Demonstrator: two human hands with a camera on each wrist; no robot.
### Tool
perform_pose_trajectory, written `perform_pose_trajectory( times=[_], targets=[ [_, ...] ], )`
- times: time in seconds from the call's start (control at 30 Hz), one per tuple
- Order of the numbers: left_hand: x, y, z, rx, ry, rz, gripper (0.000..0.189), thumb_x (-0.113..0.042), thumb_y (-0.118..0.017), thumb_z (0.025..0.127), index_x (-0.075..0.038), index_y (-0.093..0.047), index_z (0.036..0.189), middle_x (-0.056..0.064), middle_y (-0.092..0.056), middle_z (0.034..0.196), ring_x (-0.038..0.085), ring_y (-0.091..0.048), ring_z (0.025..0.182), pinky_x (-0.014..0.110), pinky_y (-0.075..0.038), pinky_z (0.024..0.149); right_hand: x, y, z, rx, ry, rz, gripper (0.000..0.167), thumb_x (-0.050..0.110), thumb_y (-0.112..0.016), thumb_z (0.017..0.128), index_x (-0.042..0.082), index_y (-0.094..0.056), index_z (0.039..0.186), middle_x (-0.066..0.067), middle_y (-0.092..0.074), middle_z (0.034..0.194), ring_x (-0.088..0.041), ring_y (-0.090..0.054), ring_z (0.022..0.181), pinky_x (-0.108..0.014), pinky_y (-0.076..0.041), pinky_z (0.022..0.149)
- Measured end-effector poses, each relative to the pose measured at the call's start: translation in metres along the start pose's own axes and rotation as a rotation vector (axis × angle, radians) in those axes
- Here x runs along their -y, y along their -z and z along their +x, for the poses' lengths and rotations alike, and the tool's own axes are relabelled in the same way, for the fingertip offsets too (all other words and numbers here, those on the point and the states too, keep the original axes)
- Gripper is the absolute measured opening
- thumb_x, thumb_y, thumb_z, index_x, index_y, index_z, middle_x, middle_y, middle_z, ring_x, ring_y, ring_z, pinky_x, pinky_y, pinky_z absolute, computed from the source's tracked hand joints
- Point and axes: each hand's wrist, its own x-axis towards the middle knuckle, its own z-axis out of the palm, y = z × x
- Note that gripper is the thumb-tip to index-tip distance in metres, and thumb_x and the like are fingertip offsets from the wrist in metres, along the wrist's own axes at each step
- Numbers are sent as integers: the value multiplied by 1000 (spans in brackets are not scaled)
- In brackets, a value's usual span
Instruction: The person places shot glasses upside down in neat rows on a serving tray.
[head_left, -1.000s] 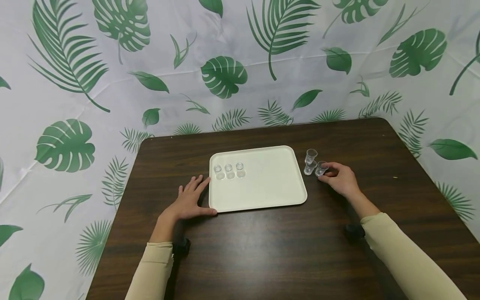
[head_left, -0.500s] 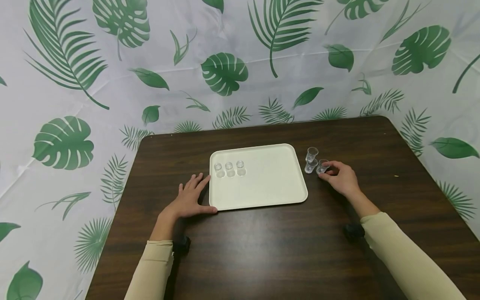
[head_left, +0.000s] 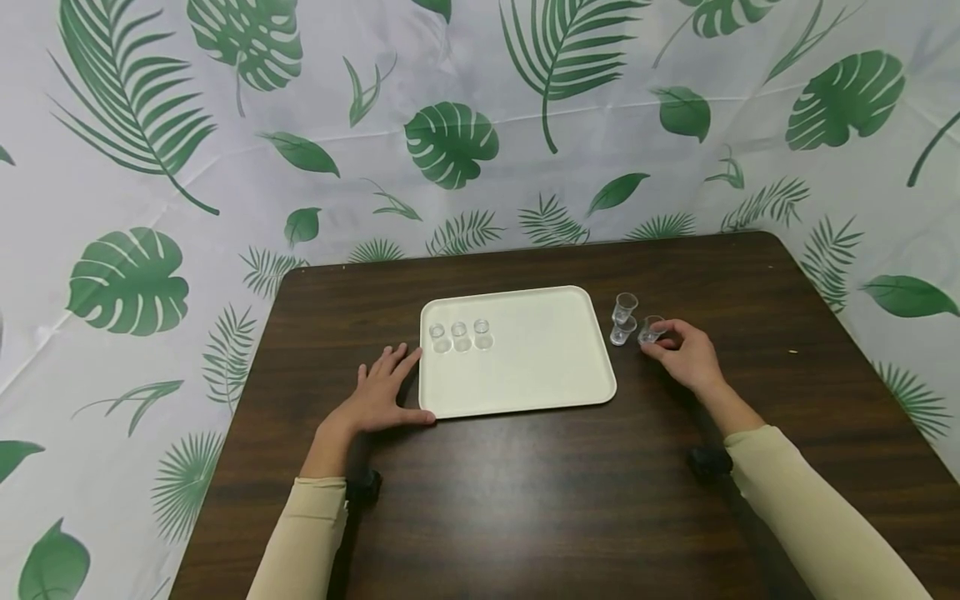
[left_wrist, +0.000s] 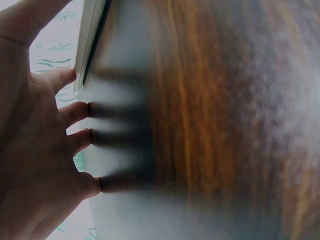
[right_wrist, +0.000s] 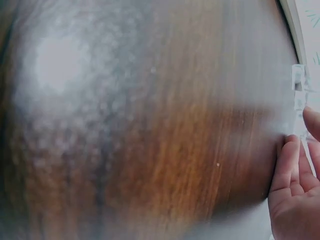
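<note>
In the head view my right hand (head_left: 686,357) pinches a small clear shot glass (head_left: 650,330) between thumb and fingers, low over the table. Just left of it are two more clear shot glasses: a farther one (head_left: 626,307) and a nearer one (head_left: 622,332); whether they are stacked I cannot tell. My left hand (head_left: 378,395) lies spread at the near left corner of a cream tray (head_left: 525,400), index finger and thumb touching its rim. Three small clear glasses (head_left: 459,330) stand in a row on the tray's left part. The right wrist view shows curled fingers (right_wrist: 290,165) at its edge.
The dark wood table (head_left: 495,500) extends around the tray. Behind it hangs a white cloth (head_left: 360,200) with green leaf prints. A tiny yellowish speck (head_left: 792,352) lies on the table right of my right hand.
My right hand and the shot glass it pinches have shifted slightly right, widening the gap to the other two glasses. My left hand and the tray hold still.
</note>
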Motion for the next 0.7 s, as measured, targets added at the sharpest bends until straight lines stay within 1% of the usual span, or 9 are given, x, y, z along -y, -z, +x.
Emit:
perform_pose_trajectory(
  times=[0.07, 0.17, 0.27, 0.37, 0.47, 0.53, 0.6, 0.7],
  targets=[
    [0, 0, 0, 1, -1, -1, 114, -73, -71, 72, -23, -16, 159, 14, -10, 163, 36, -2, 149, 71, 0, 108, -2, 0, 0, -9, -2, 14, 40, 22, -74, 90, -3, -62, 118, -25, -67, 107, -29, -64, 92, -21, -44, 72],
    [1, -1, 1, 1, -6, 5, 115, -73, -70, 72, -22, -16, 159, 14, -10, 163, 38, -2, 149, 72, 0, 107, -4, 1, 0, -25, -20, 50, 41, 21, -74, 90, -4, -61, 119, -25, -65, 109, -16, -61, 85, -15, -46, 64],
    [2, -2, 1, 4, -8, 12, 115, -74, -70, 72, -22, -16, 159, 15, -10, 163, 38, -3, 148, 72, 0, 107, -4, 2, 0, -38, -45, 130, 42, 19, -73, 90, -6, -59, 121, -24, -64, 108, -2, -57, 78, -17, -50, 59],
    [3, -1, 1, 2, -7, 9, 115, -73, -70, 72, -22, -16, 159, 15, -10, 163, 38, -2, 149, 72, 0, 107, -1, 3, 0, -48, -67, 244, 43, 14, -73, 90, -8, -57, 122, -17, -64, 104, 5, -58, 73, -21, -53, 58],
    [2, 0, 0, 0, -5, 5, 115, -73, -70, 72, -23, -16, 159, 14, -10, 163, 37, -3, 149, 71, 0, 107, 1, 4, 3, -57, -86, 346, 42, 10, -73, 90, -9, -55, 122, -4, -63, 99, 6, -61, 74, -22, -55, 60],
    [2, 0, 0, 1, -1, 8, 115, -74, -70, 71, -23, -16, 159, 13, -9, 163, 37, -3, 149, 71, 0, 108, 4, 6, 5, -67, -105, 413, 38, 8, -72, 89, -7, -55, 120, 2, -61, 97, 5, -62, 75, -22, -55, 62],
    [2, 0, 0, 2, 0, 11, 115, -75, -69, 71, -23, -16, 159, 13, -9, 163, 37, -3, 149, 71, 0, 108, 9, 8, 7, -85, -122, 482, 33, 6, -72, 89, -4, -56, 116, 2, -59, 97, 4, -63, 76, -22, -56, 64],
    [2, 0, -1, 1, 1, 7, 115, -75, -69, 71, -23, -16, 159, 14, -10, 163, 37, -2, 149, 71, 0, 108, 17, 12, 10, -125, -148, 593, 27, 2, -73, 87, 2, -58, 109, -3, -56, 99, -1, -65, 77, -24, -56, 65]
  ],
)
